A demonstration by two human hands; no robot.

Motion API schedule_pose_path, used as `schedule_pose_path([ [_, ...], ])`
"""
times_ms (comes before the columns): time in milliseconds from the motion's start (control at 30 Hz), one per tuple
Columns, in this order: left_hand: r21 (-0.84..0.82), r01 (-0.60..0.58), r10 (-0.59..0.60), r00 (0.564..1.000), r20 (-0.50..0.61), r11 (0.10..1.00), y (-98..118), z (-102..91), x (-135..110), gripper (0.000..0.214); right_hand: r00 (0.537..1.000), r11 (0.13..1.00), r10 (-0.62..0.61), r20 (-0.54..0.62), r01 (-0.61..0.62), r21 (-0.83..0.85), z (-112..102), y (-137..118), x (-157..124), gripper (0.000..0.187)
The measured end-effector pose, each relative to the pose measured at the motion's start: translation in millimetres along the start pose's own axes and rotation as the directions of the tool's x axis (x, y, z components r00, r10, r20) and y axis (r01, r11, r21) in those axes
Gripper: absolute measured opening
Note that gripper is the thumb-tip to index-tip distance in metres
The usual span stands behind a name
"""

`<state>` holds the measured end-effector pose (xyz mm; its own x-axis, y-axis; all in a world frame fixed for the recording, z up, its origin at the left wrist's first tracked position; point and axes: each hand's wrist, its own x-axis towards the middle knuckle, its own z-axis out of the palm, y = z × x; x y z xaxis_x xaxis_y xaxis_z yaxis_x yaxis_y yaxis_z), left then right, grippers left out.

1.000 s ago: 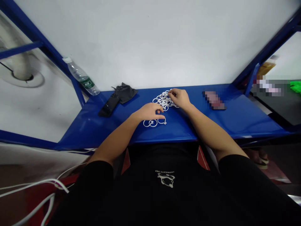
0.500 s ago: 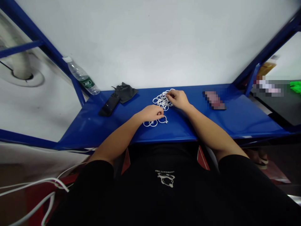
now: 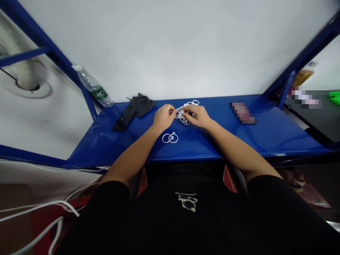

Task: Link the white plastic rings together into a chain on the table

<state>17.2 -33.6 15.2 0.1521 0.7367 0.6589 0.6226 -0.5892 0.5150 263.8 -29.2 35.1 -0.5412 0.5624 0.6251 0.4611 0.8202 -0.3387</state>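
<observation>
A small heap of white plastic rings [image 3: 185,121] with little clasps lies on the blue tabletop [image 3: 196,145], partly covered by my hands. At its left side my left hand [image 3: 164,117] is closed, with thumb and forefinger pinched at the edge of a white ring. My right hand [image 3: 197,115] reaches over the heap from the right, fingers bent around a ring; its fingertips partly hide what they grip. Two overlapping white rings [image 3: 166,138] lie apart, nearer to me than the heap.
On the left are a black phone [image 3: 123,119], a crumpled black pouch [image 3: 142,104] and a clear plastic bottle [image 3: 91,85] leaning by the blue frame. A blurred flat object [image 3: 243,112] lies to the right. Behind the tabletop rises a pale wall [image 3: 170,53].
My left hand has moved up and away from me to the heap; the single ring beneath it no longer lies there. My right hand has shifted slightly left and nearer, uncovering the heap's far end.
</observation>
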Motion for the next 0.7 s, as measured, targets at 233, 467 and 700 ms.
schedule_pose_path([
  [233,-0.006,-0.091,0.091,0.996,0.019,0.996,7,-2.4,1,0.014,1.0,1.0,0.011,0.0,-0.011,-0.02,5,1,0,0.036],
  [467,-0.018,-0.149,0.15,0.983,0.108,0.989,9,-6.5,2,0.01,1.0,1.0,-0.011,0.022,0.011,-0.008,6,2,0,0.038],
  [700,-0.038,-0.156,0.16,0.973,0.168,0.987,6,-7.5,2,0.015,0.999,0.999,-0.036,0.022,0.037,-0.012,4,0,1,0.039],
])
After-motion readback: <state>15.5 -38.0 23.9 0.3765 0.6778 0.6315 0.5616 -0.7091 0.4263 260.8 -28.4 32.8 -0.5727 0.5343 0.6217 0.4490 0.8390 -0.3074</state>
